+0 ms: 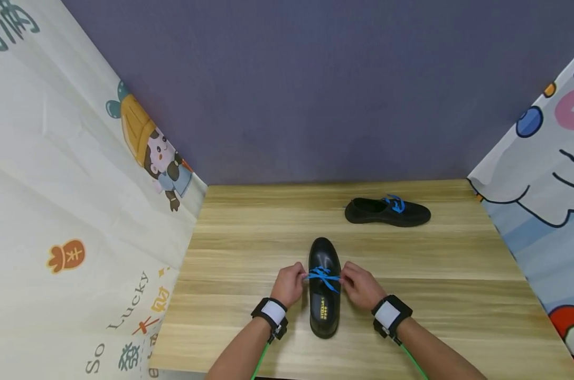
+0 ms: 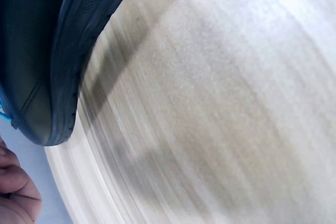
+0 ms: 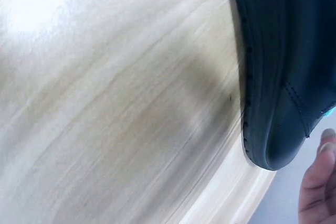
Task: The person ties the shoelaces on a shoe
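Note:
A black leather shoe [image 1: 324, 306] stands upright on the wooden table, toe pointing away from me. Its blue shoelace [image 1: 322, 274] is crossed over the tongue in a bow-like tangle. On the shoe's left side my left hand [image 1: 289, 284] pinches one part of the lace. At the right side my right hand [image 1: 361, 285] pinches the other part, so the lace runs across the shoe between both hands. In the left wrist view the shoe's sole [image 2: 73, 51] fills the upper left, and the right wrist view shows its other side [image 3: 273, 77].
A second black shoe [image 1: 412, 214] with a blue lace lies farther back, toe to the right. The wooden table [image 1: 248, 227] meets a dark grey-blue panel [image 1: 315, 95] behind. Printed white cloths hang at the left [image 1: 77, 174] and right [image 1: 543, 174].

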### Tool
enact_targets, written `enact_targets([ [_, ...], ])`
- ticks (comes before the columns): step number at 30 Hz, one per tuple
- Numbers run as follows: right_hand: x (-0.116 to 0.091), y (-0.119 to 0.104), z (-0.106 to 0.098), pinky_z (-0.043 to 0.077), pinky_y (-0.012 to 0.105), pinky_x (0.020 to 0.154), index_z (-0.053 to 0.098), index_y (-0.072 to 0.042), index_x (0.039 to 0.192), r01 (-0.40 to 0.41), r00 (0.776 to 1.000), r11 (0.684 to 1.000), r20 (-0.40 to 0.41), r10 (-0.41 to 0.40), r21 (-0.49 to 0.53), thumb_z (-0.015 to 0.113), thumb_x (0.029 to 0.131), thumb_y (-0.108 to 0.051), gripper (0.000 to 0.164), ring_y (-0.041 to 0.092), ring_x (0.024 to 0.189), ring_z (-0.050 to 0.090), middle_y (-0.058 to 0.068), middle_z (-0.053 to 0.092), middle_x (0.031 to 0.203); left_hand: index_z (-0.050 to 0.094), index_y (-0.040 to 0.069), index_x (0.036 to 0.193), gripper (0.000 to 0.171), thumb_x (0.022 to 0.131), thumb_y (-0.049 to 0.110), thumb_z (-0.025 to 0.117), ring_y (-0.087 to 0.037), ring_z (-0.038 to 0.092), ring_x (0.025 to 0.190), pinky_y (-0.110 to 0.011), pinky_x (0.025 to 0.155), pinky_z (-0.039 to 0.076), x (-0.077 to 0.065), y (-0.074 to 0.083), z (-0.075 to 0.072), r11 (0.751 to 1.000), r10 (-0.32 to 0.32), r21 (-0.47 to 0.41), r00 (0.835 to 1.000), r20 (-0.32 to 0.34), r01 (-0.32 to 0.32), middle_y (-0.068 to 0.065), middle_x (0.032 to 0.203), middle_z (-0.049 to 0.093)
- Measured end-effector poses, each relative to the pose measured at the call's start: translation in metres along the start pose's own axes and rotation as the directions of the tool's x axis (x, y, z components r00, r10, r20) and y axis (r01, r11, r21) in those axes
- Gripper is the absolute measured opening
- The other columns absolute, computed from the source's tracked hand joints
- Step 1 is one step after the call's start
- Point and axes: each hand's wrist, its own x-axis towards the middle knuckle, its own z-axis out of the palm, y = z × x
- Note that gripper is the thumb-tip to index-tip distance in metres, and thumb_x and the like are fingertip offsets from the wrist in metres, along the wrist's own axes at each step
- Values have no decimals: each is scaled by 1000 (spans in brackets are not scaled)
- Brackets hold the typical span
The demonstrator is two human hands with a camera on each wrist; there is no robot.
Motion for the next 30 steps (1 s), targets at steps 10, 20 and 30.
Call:
enact_targets([
  [10,-1,1,0,39,21,59,60,-13,78,-36,999,999,6,35,27,73,82,6,23,1,69,42,-12,44,78,58,9,78,20,86,-2,73,-13,61,63,-28,60,50,-5,-4,4,999,-42,-24,998,-44,41,-2,69,65],
  [20,0,0,-1,37,21,58,60,-14,77,-72,997,997,1,72,24,75,83,4,23,1,68,42,-13,44,76,59,9,77,20,87,-1,72,-12,57,62,-27,59,48,-6,-3,3,994,-96,-58,994,-49,93,-1,68,63],
  [30,-4,0,-2,46,23,62,69,-14,89,-127,992,989,9,127,81,73,92,-13,5,2,72,51,-11,56,84,71,6,103,9,96,11,67,-3,57,62,-23,61,49,-12,-1,2,979,-141,-143,990,33,144,3,70,64],
])
